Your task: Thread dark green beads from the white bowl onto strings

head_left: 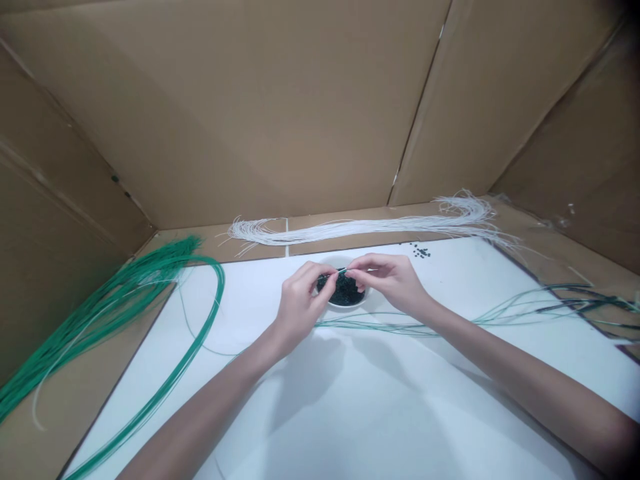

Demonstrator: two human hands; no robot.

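Above a white bowl (345, 305), my left hand (303, 293) pinches a thin green strand between thumb and forefinger. A short bit of the green strand (342, 271) shows between the fingertips of both hands. My right hand (387, 280) is closed in a pinch at the strand's other side, its fingertips almost touching the left ones. Whether it also holds a small piece is too small to tell. Small dark green, bead-like pieces (345, 290) fill the bowl. Several thin green strands (370, 327) lie across the white board behind my wrists.
A thick bundle of green strands (125, 293) lies at the left, with a loop curving over the white board (240, 427). White strands (345, 230) stretch along the back. Dark pieces (421, 251) lie loose near the bowl. Dark-threaded strands (585, 300) rest right. Cardboard walls (280, 107) surround the board.
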